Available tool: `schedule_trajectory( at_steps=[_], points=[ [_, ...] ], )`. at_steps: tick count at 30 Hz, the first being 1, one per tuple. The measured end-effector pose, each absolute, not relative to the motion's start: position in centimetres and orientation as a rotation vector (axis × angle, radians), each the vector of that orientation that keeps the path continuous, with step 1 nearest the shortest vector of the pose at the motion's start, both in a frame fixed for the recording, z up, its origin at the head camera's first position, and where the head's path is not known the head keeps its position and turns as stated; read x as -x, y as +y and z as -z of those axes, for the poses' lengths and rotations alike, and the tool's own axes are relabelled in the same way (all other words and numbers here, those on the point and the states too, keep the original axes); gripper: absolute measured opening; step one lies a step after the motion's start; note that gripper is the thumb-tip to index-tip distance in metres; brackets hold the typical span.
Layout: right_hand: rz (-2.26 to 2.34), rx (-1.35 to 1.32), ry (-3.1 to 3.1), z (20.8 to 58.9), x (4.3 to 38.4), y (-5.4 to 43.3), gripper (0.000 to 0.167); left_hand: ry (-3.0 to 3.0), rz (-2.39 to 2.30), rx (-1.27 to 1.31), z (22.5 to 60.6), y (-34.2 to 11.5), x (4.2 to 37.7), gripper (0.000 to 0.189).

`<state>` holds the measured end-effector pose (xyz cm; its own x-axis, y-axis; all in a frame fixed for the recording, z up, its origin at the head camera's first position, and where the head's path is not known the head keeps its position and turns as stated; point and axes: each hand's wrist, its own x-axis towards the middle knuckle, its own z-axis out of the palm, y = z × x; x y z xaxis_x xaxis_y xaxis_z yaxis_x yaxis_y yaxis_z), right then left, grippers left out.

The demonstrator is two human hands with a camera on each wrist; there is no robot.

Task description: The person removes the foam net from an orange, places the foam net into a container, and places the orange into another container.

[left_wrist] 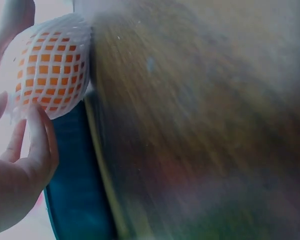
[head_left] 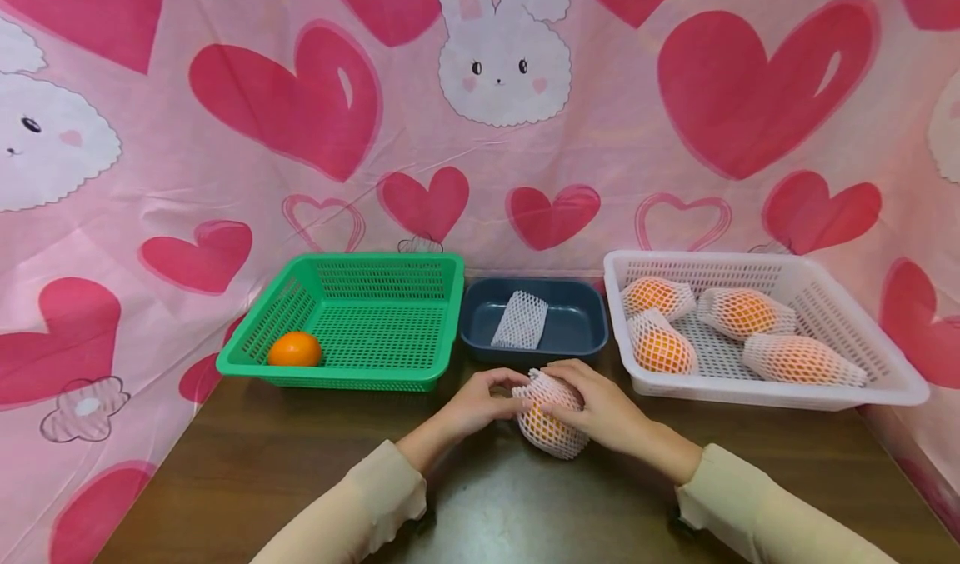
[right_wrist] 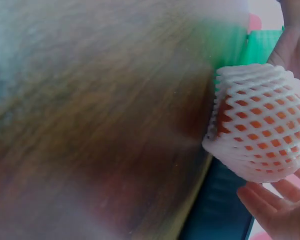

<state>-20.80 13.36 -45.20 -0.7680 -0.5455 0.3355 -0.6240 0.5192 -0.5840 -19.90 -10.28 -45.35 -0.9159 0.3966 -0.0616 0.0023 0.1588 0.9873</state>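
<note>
An orange in a white foam net [head_left: 553, 431] is between both hands, over the near side of the table. My left hand [head_left: 480, 401] pinches the net's upper left edge between thumb and fingers. From the other side my right hand [head_left: 600, 406] holds the netted orange, with its fingers over the top and its thumb across the front. Orange skin shows through the mesh of the foam net [left_wrist: 52, 70] in the left wrist view. The right wrist view shows the net [right_wrist: 262, 125] bunched at its lower left end, with right fingertips [right_wrist: 255, 200] against its underside.
A green basket [head_left: 337, 374] at the left holds one bare orange [head_left: 295, 350]. Behind the hands, a dark blue tray [head_left: 577, 322] contains a flat foam net [head_left: 521, 321]. The white basket [head_left: 765, 391] at the right has several netted oranges [head_left: 746, 312].
</note>
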Motion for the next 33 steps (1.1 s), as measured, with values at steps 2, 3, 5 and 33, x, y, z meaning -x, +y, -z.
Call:
schedule_trajectory(
  at_steps=[2, 3, 5, 33],
  points=[
    [-1.076, -1.031, -2.629, 45.1, 20.8, 13.3, 0.047, 2.149, -1.815, -0.416, 45.3, -10.2, 19.8, 0.031],
    [-1.072, -1.037, -2.624, 45.0, 20.8, 13.3, 0.045, 2.152, -1.819, -0.424, 45.2, -10.1, 19.8, 0.03],
    [-1.069, -1.047, -2.617, 44.8, 20.9, 13.3, 0.041, 2.153, -1.833, -0.432, 45.1, -10.0, 19.8, 0.028],
    [-1.191, -1.009, -2.368, 44.2, 20.9, 12.8, 0.018, 2.324, -1.801, -0.475, 43.5, -10.5, 20.0, 0.018]
  ],
)
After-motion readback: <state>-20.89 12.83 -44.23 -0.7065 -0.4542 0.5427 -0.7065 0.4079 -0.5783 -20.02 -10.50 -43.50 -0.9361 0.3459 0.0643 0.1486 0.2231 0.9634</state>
